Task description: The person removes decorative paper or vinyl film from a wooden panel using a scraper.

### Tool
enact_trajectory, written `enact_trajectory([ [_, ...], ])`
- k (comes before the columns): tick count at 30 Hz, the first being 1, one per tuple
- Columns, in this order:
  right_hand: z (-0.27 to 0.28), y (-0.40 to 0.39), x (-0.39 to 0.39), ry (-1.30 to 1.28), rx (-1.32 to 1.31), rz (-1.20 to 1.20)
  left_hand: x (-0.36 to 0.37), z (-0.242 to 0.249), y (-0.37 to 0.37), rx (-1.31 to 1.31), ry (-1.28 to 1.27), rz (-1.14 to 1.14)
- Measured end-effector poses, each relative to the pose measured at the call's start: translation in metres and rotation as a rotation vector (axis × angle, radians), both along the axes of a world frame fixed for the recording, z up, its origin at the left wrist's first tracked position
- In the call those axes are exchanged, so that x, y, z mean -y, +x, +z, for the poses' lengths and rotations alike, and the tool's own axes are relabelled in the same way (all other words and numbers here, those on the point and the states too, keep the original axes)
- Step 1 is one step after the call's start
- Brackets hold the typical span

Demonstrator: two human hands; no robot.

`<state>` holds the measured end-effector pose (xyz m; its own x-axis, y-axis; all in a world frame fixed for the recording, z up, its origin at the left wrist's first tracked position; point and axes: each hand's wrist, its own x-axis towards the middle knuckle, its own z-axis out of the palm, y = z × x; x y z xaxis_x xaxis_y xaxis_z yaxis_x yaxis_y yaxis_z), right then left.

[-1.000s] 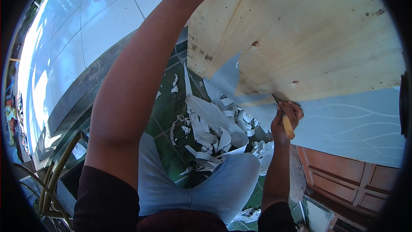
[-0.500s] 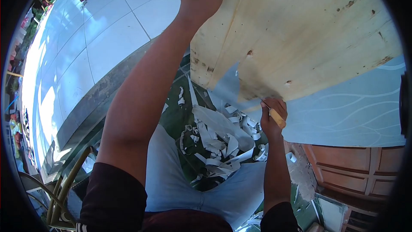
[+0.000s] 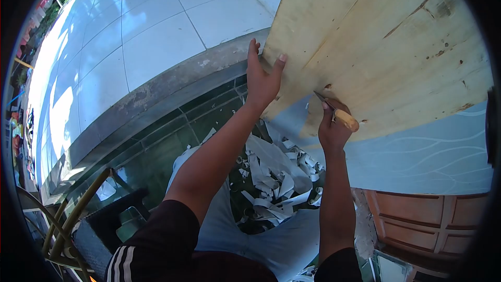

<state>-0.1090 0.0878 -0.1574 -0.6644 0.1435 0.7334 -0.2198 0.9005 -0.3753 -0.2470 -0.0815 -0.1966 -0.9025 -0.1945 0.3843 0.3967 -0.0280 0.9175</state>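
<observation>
Gripping a wooden-handled knife [image 3: 345, 119] at 3 o'clock in the right hand [image 3: 333, 134], with fingers curled round the handle and tip aimed at 10 o'clock over the wooden board [image 3: 386, 57], spread from 12 to 3. Holding the left hand [image 3: 265, 84] empty at 12 o'clock, with fingers well apart, by the board's left edge, contact unclear. Noting white strips [image 3: 284, 183] heaped at 5.

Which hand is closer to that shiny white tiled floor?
Left hand: it's at the edge of the pale wooden board, toward the white tiled floor. The right hand, gripping a wooden-handled metal blade, is farther across.
</observation>
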Motion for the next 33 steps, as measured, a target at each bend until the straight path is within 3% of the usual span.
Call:
enact_trajectory([
  [2,-0.002,0.002,0.002,0.025,0.008,-0.025,0.011,-0.028,-0.007,0.209,0.131,-0.248],
  [5,-0.002,-0.002,-0.002,0.105,-0.024,0.009,0.024,-0.043,-0.019,0.179,0.185,-0.394],
  [10,-0.004,-0.002,0.001,-0.012,-0.028,-0.019,0.034,-0.047,-0.023,0.163,0.156,-0.468],
  [16,0.000,-0.006,0.001,0.146,-0.011,-0.009,0.034,-0.042,-0.022,0.164,0.260,-0.531],
  [19,-0.005,-0.005,0.000,0.059,-0.083,-0.003,0.034,-0.042,-0.023,0.188,0.243,-0.513],
  [22,-0.004,-0.008,0.000,0.207,-0.026,0.011,0.037,-0.039,-0.021,0.227,0.283,-0.533],
  [25,-0.003,-0.007,0.000,0.074,-0.057,0.018,0.035,-0.037,-0.021,0.202,0.271,-0.523],
  [33,-0.005,-0.009,-0.001,0.189,-0.049,0.018,0.039,-0.033,-0.021,0.204,0.274,-0.563],
])
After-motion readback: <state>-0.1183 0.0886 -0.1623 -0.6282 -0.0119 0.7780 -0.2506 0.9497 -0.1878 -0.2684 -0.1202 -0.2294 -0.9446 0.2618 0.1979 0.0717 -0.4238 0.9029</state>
